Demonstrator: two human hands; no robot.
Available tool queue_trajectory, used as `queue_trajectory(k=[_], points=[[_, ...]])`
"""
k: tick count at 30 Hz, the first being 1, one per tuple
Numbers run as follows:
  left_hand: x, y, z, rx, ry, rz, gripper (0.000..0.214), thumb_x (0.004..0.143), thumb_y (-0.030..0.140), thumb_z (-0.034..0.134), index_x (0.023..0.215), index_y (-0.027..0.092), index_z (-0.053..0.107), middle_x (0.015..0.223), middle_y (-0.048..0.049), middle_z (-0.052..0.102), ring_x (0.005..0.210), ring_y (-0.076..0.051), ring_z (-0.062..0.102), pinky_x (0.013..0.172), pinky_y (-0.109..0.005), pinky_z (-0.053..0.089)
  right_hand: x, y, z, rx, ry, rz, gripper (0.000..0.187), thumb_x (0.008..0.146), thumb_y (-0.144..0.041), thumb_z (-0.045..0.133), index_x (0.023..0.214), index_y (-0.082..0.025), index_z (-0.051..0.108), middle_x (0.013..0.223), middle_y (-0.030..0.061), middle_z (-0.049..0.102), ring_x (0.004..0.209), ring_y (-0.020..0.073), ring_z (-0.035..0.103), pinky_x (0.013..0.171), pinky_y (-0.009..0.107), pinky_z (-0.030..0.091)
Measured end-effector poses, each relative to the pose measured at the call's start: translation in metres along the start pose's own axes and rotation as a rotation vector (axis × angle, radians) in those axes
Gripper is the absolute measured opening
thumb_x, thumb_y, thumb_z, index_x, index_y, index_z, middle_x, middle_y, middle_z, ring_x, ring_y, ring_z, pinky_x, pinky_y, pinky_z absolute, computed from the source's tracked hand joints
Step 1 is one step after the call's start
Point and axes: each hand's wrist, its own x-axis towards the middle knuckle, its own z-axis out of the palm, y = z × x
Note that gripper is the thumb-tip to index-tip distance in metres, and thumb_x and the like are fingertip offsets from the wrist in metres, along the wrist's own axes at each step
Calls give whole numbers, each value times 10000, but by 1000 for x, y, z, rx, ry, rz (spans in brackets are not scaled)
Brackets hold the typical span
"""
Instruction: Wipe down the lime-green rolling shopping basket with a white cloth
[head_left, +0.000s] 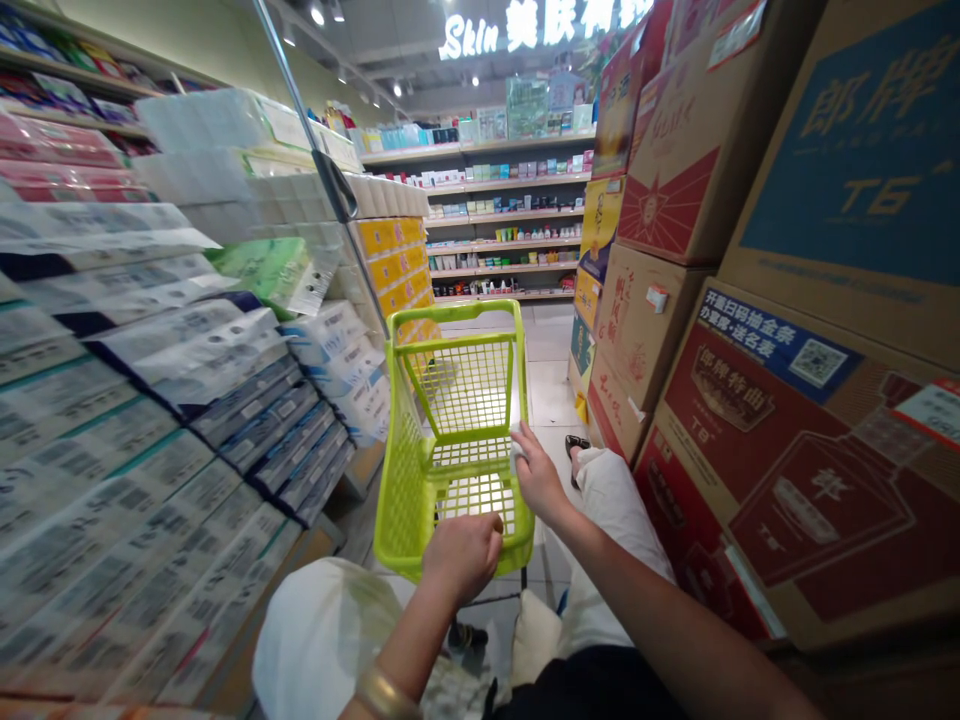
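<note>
A lime-green plastic shopping basket (382, 470) with lattice walls stands upright in front of my knees, nothing visible inside it. My right hand (538, 480) pinches a white cloth or tissue (517, 445) against the basket's right rim. Over the near rim is my left hand (461, 552), its fingers curled into a fist; whatever lies within them is hidden. A golden bangle (384, 697) circles my left wrist. At the basket's far left corner, a thin metal pole with a dark grip (335, 187) slants up and to the left.
Stacked tissue packs (150, 400) crowd the left side. Tall cardboard cartons (825, 430) line the right, close to my right leg. Pale floor tiles (551, 350) lead toward shelves of small bottles and boxes (502, 215) at the back.
</note>
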Motion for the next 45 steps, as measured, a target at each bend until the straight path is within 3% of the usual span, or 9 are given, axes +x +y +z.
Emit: queue_trajectory(k=[10, 13, 19, 22, 29, 32, 35, 41, 45], points=[[-3, -2, 0, 3, -8, 9, 349, 898, 260, 334, 996, 229, 668, 952, -84, 730, 908, -241, 671, 773, -338, 452, -89, 7, -5, 76, -60, -80, 497, 834, -173, 471, 1312, -271, 569, 1513, -7, 358, 1410, 173, 318, 1164, 375, 284], [-4, 0, 0, -2, -12, 10, 351, 898, 259, 332, 996, 228, 668, 955, -76, 731, 906, -228, 668, 781, -325, 451, -67, 6, -9, 67, -62, -68, 455, 833, -200, 489, 1268, -257, 610, 1483, 14, 412, 1391, 187, 359, 1157, 384, 295], [-5, 1, 3, -12, -17, 12, 347, 907, 272, 328, 999, 242, 661, 946, -71, 730, 900, -230, 667, 793, -336, 455, 20, 0, -4, 60, -16, 14, 379, 820, -277, 509, 1149, -219, 687, 1414, 51, 508, 1377, 214, 384, 1167, 414, 257], [-4, 0, 5, -29, -20, -3, 334, 907, 274, 340, 1004, 242, 658, 936, -67, 728, 891, -211, 664, 803, -319, 453, 27, 2, 2, 53, 41, -4, 380, 826, -287, 511, 1161, -225, 679, 1425, 42, 495, 1380, 205, 378, 1173, 404, 244], [-6, -1, 5, -38, -13, 3, 336, 894, 250, 342, 989, 233, 664, 933, -69, 730, 891, -210, 662, 802, -315, 454, -60, 14, 1, 77, 8, -74, 446, 859, -217, 477, 1287, -269, 590, 1496, 3, 392, 1403, 186, 333, 1175, 383, 266], [-8, 1, 4, -33, -14, 8, 347, 891, 240, 329, 973, 231, 666, 920, -69, 732, 886, -225, 666, 786, -325, 454, -79, 17, -2, 83, -18, -94, 463, 850, -190, 481, 1292, -279, 585, 1505, 4, 376, 1403, 193, 331, 1164, 389, 294], [-9, 2, 4, -20, -19, 3, 351, 889, 234, 323, 969, 232, 665, 903, -69, 731, 882, -233, 666, 776, -332, 452, -58, 16, -5, 67, -35, -83, 450, 833, -186, 492, 1260, -258, 613, 1484, 34, 412, 1386, 208, 366, 1163, 419, 287], [-11, 3, 7, -44, -13, 4, 337, 893, 237, 333, 962, 242, 663, 900, -55, 729, 882, -223, 661, 780, -324, 446, 27, 3, -3, 12, -17, -1, 413, 789, -192, 516, 1171, -193, 674, 1427, 79, 488, 1385, 240, 368, 1173, 452, 244], [-10, 3, 8, -49, -22, -9, 330, 901, 240, 345, 976, 235, 666, 903, -63, 725, 876, -210, 657, 799, -313, 444, 29, 1, 2, 21, 22, 12, 420, 800, -202, 504, 1188, -191, 663, 1448, 73, 462, 1387, 237, 364, 1180, 448, 224]])
